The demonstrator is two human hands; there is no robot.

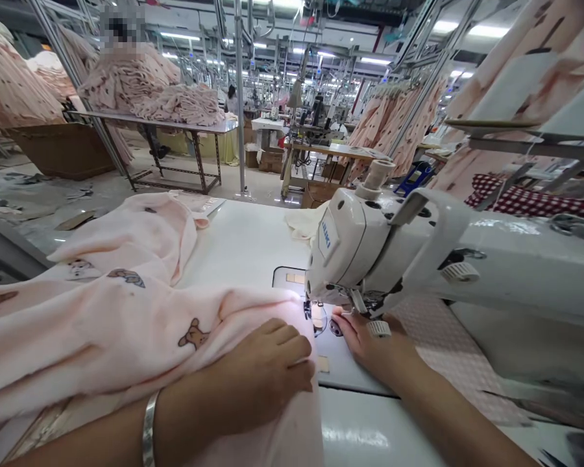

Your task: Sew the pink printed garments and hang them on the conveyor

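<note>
Pink fleece fabric printed with small animal figures spreads over the left of the sewing table, its right edge running up to the needle. My left hand, a silver bangle on its wrist, is closed on this fabric near that edge, fingers curled. A white sewing machine stands at the right, its lamp lighting the presser foot. Under the machine head, my right hand reaches in from the right with fingers stretched toward the needle, beside a small dark round piece. The machine head hides some of its fingers.
Pink checked cloth lies under the machine arm. A cream scrap sits behind the machine head. Beyond are a table piled with folded pink fabric, a brown bin, hanging pink pieces and thread cones at the right.
</note>
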